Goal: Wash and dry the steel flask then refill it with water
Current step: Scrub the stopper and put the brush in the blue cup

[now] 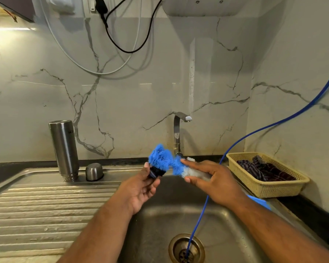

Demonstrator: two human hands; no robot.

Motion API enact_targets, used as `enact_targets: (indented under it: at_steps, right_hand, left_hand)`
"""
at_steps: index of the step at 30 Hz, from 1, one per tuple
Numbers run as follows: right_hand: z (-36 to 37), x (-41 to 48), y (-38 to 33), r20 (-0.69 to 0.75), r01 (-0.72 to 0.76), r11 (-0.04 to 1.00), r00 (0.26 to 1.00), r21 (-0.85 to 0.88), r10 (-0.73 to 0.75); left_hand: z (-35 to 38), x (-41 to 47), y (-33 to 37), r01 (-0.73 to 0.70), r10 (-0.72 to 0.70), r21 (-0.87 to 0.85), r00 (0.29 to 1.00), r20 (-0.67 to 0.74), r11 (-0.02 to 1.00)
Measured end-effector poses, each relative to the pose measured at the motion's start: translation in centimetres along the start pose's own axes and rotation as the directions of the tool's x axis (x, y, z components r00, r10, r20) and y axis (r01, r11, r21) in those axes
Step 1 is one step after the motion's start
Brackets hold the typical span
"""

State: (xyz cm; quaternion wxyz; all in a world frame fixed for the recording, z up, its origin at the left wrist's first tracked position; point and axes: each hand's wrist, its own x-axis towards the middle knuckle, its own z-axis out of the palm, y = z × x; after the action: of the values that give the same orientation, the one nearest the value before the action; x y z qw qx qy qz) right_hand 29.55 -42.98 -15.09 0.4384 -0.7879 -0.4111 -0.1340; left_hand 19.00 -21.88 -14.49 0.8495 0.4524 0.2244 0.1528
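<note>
While both hands work over the sink (160, 215) mid-frame, left hand (141, 188) pinches a black stopper (156, 172) and right hand (217, 183) grips a bottle brush (163, 156), blue bristles on the stopper. Behind, centre-left: steel flask (65, 147) stands upside down on the drainboard (36, 205), cap (94, 171) just beside.

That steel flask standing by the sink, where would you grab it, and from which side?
Wrap the left hand, once free, round the middle of the steel flask, coming from the front. It stands upside down on its narrow threaded mouth, so a high push could tip it; the straight body suits a wrap. Its cap sits close on the right, crowding that side.
</note>
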Motion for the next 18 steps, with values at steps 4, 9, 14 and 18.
enact_targets:
  at_steps: [4,9,14,18]
  right_hand:
    - [0.7,0.2,-0.5,-0.014,0.033,0.999,0.999,0.031,-0.032]
    - [-0.2,-0.1,0.4,0.033,0.026,0.999,0.999,0.03,-0.027]
    - [0.6,0.3,-0.5,0.049,0.067,0.997,0.996,0.042,-0.069]
    - [0.0,0.1,0.7,0.059,0.032,0.997,0.998,0.068,-0.036]
  left_hand:
    - [1.1,-0.5,-0.6,0.005,-0.005,-0.025,1.0,0.01,1.0]
    - [-0.1,-0.3,0.7,-0.025,0.025,-0.226,1.0,-0.005,0.974]
    - [1.9,-1.3,-0.3,0.006,0.002,-0.157,0.999,0.045,0.988]
    - [0.2,-1.2,1.4,-0.043,0.054,-0.248,0.998,0.038,0.968]
